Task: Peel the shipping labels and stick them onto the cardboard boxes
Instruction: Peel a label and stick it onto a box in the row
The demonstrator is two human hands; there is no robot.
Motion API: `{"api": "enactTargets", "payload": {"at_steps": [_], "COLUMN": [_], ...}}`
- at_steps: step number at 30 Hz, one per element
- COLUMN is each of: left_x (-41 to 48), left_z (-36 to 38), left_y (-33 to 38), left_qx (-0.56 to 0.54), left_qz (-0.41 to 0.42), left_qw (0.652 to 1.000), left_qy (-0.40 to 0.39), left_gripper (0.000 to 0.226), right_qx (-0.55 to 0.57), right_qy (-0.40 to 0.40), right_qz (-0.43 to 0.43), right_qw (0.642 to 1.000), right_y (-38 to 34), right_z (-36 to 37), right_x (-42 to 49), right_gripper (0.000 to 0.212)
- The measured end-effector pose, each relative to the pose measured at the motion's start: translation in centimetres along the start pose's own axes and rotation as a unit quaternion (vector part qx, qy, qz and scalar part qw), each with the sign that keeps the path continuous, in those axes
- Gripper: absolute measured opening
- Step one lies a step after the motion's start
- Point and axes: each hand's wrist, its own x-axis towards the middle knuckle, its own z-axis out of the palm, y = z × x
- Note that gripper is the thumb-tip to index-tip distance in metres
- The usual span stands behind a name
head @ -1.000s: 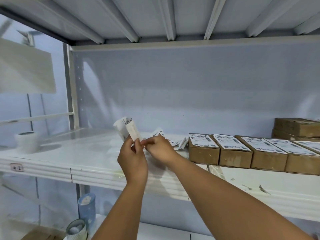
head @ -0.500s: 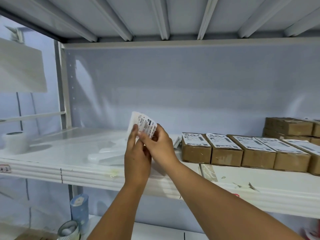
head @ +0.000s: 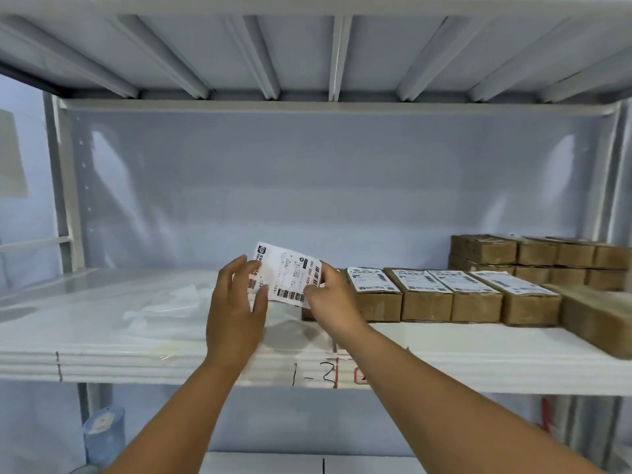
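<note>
Shipping label is up in the air above the white shelf, printed face toward the head camera and tilted. Its barcode runs along the lower edge. It hangs just left of a row of labelled cardboard boxes and does not touch the shelf.

The right hand pinches the label's right edge between thumb and fingertips, with the forearm reaching in from the lower right. The left hand is at the label's left edge with its fingers spread and nearly straight. Its thumb lies across the lower left corner, and the other fingers seem to sit behind the paper. Whether this hand actually grips the label or only touches it cannot be told, as the hand is a little blurred.

Four boxes in the row stand side by side on the shelf, each with a white label on its top face. A further brown box is partly hidden under the right hand. At the right end, closer to the front edge, lies an unlabelled box. Behind the row, against the back wall, more plain boxes are stacked in two layers.

Left of the hands, translucent backing sheets lie loose on the shelf. The shelf's front edge bears a handwritten "1-3". Below, at the lower left, stands a pale blue roll.
</note>
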Motion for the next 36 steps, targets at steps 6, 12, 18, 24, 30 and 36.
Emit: {"api": "enactTargets", "payload": {"at_steps": [6, 12, 18, 24, 30, 36], "left_x": [0.5, -0.9, -2.9, -5.3, -6.9, -7.6], "left_z": [0.8, 2.2, 4.3, 6.8, 10.5, 14.9], "left_y": [6.4, 10.6, 14.9, 19.5, 23.6, 28.5], "left_qx": [-0.182, -0.345, -0.375, -0.278, -0.289, -0.382], "left_qz": [-0.153, -0.249, -0.256, -0.141, -0.091, -0.203], "left_qw": [0.971, 0.903, 0.885, 0.932, 0.901, 0.796], "left_qy": [-0.013, -0.053, -0.102, -0.187, -0.310, -0.424], "left_gripper": [0.039, 0.041, 0.038, 0.038, 0.031, 0.030], "right_qx": [0.010, 0.086, 0.073, 0.153, 0.107, 0.028], "right_qy": [0.027, 0.144, 0.202, 0.278, 0.393, 0.413], "right_qz": [0.020, 0.049, 0.046, 0.053, 0.050, 0.036], "right_qw": [0.999, 0.985, 0.976, 0.947, 0.912, 0.909], "right_y": [0.2, 0.9, 1.6, 1.8, 2.8, 3.3], "right_z": [-4.9, -10.7, -15.4, -20.0, -25.9, -32.0], "right_x": [-1.6, -2.0, -3.6, -4.4, -4.1, -4.3], "right_gripper": [0.044, 0.026, 0.020, 0.026, 0.031, 0.028]}}
